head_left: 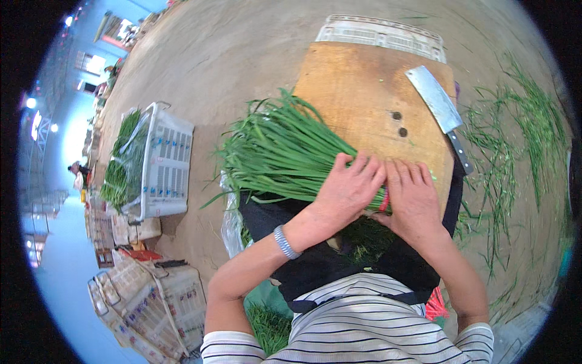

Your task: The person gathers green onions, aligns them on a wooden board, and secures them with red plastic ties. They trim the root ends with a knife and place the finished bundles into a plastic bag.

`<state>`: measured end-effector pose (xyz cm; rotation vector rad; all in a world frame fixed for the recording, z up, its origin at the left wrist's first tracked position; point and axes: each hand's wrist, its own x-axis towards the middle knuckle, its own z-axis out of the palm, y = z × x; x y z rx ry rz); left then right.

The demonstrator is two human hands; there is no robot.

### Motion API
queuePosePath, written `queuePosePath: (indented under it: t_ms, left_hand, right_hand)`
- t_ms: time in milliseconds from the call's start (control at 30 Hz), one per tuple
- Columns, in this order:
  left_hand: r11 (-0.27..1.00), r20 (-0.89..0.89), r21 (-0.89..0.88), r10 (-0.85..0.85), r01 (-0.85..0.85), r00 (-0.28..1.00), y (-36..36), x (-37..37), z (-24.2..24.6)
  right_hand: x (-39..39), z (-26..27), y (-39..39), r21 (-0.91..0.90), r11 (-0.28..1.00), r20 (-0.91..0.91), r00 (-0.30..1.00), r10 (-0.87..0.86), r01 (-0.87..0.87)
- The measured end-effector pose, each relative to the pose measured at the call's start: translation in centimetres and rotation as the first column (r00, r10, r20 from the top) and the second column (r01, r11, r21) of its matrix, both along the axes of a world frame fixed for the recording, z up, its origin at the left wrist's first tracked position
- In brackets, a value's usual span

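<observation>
A thick bunch of long green leafy stalks, like garlic chives, lies across the near left part of a wooden chopping board. My left hand grips the bunch from above near its narrow end. Beside it, touching, my right hand closes round that end, its thumb underneath. A red band shows round the stalks between my hands. A cleaver rests at the board's right side, its dark handle over the edge. The cut ends of the stalks are mostly hidden by my right hand.
A white plastic crate shows beyond the board. Left on the floor stands another white crate with bundled greens; stacked crates are nearer. Scattered green trimmings cover floor at right. More greens lie beside me, and red strips hang at my right.
</observation>
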<state>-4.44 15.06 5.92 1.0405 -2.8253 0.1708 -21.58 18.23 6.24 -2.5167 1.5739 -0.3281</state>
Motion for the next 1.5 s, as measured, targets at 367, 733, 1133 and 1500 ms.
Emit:
queuePosePath:
  t_ms: [367, 733, 1133, 1500]
  left_hand:
    - [0.936, -0.442, 0.348, 0.211, -0.050, 0.872, 10.0, 2.4, 2.5]
    - [0.127, -0.261, 0.645, 0.963, 0.753, 0.061, 13.5, 2.0, -6.7]
    - [0.199, -0.042, 0.578, 0.976, 0.791, -0.215, 11.3, -3.7, -4.5]
    - [0.189, -0.041, 0.668, 0.975, 0.720, -0.218, 10.6, -4.8, -4.6]
  right_hand:
    - [-0.3, 0.5, -1.6, 0.131, 0.991, 0.106, 0.994, 0.022, -0.036]
    - [-5.1, -3.6, 6.4, 0.785, 0.188, 0.492, 0.409, -0.769, -0.591]
    - [-5.4, -1.3, 11.1, 0.467, 0.849, 0.619, 0.594, -0.514, 0.248]
    - [-3.8, 2.2, 10.2, -0.004, 0.964, 0.082, 0.961, 0.266, -0.266]
